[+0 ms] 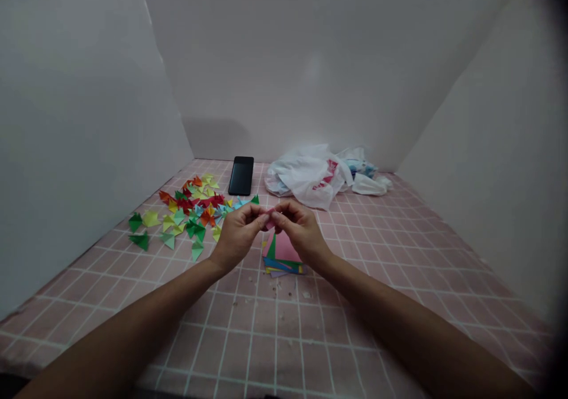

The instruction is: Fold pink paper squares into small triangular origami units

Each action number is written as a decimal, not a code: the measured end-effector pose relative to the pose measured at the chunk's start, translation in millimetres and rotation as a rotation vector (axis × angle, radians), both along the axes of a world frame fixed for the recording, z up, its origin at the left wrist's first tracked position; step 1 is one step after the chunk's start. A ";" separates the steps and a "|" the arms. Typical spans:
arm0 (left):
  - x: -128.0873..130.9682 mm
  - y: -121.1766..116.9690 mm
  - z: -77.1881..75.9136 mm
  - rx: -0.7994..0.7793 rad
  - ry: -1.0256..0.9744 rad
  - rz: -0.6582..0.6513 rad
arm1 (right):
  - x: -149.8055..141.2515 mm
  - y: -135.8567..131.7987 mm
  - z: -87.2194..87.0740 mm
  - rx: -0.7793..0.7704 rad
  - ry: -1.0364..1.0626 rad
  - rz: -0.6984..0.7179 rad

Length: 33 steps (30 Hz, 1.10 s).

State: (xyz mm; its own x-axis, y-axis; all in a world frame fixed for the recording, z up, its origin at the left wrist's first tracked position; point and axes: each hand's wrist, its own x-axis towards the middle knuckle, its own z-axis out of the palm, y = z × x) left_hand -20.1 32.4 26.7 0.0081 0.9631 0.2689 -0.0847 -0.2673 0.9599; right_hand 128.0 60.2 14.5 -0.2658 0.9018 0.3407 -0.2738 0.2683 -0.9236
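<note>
With fingers of the left hand (237, 236) and right hand (304, 233) clamped on a small pink paper (270, 220), held it near the stacked sheets (286, 250), roughly midway between the surface (399, 257)'s left and right edges, probably gripping from 2 sides for steadiness.

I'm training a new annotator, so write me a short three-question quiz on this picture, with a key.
1. Multiple choice: what colour is the small paper held between the left hand and the right hand? a) green b) pink c) yellow
2. True or false: the phone has a dark screen.
3. Fill in: as the camera sees it, the folded paper pieces lie to the ____ of the paper stack.

Key: 1. b; 2. true; 3. left.
</note>
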 end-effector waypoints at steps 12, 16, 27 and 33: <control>-2.1 -0.1 -1.2 -0.004 0.059 0.021 | 0.7 1.3 -2.6 0.096 0.007 -0.130; -1.9 -0.5 -0.9 0.017 0.090 0.024 | -0.7 -0.7 -2.8 0.095 0.020 -0.134; -3.9 0.9 5.4 -0.003 0.250 -0.087 | 7.5 3.7 0.3 0.337 -0.320 -0.169; -2.5 -0.3 3.6 -0.070 0.148 -0.007 | 10.8 8.7 1.0 0.280 -0.277 -0.186</control>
